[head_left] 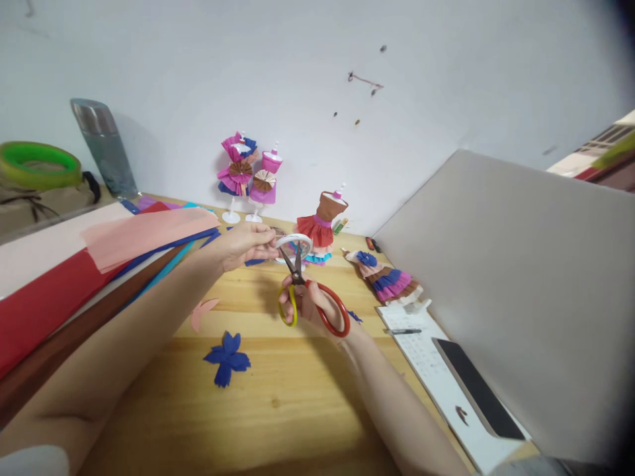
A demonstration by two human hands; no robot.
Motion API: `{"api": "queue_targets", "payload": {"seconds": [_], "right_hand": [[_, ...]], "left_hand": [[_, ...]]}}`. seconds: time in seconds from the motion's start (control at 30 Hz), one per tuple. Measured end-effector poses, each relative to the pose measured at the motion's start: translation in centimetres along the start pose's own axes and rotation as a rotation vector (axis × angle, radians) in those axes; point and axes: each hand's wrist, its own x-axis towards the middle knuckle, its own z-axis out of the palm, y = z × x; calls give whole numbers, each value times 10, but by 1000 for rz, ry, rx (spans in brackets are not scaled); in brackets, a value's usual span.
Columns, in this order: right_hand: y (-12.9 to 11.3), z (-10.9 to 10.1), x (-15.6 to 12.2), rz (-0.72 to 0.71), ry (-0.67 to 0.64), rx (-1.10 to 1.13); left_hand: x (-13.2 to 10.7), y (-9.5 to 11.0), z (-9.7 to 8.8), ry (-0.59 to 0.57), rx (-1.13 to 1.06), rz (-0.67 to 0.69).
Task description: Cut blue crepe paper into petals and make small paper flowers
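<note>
My left hand is closed on a white roll of tape, held above the wooden table. My right hand grips scissors with one yellow and one red handle loop. The dark blades point up and meet the tape roll at its lower edge. A blue paper flower and a pink paper cut-out lie on the table below my left forearm.
Stacked crepe paper sheets in red, pink, blue and brown lie at left. Small mannequins in paper dresses stand by the wall; another dress lies flat. A grey panel, phone and pen on paper sit at right. A steel bottle stands at back left.
</note>
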Motion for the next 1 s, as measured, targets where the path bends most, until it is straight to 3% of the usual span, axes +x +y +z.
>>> {"api": "queue_targets", "payload": {"seconds": [0.3, 0.5, 0.87, 1.0], "right_hand": [[3, 0, 8, -15, 87, 114], [6, 2, 11, -110, 166, 18], [20, 4, 16, -74, 308, 16], [19, -3, 8, -96, 264, -224]], "left_hand": [[-2, -7, 9, -54, 58, -56], [-1, -14, 14, -124, 124, -89], [-3, -14, 19, -122, 127, -95], [1, -10, 11, -21, 179, -62]]}}
